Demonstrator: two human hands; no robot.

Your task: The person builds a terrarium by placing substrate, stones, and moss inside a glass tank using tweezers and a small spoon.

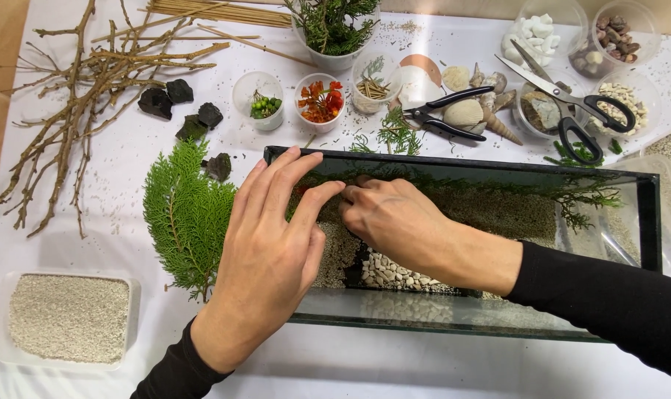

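Glass tank (649,214) had a black rim. Under the right hand (394,222): beige-grey sand (498,210), white-tan pebbles (391,272). Left of the left hand (269,251): bright green frond (187,214). Beyond both: orange-red petals (320,102), black-handled scissors (579,111).

White-covered table (424,362). Glass tank (649,222) at centre. Left of tank: green frond (187,214), bare branches (77,96), dark stones (180,107). Lower left of tank: sand tray (69,318). Behind tank: small cups (317,100), shells (472,103), pliers (446,114), scissors (572,103).
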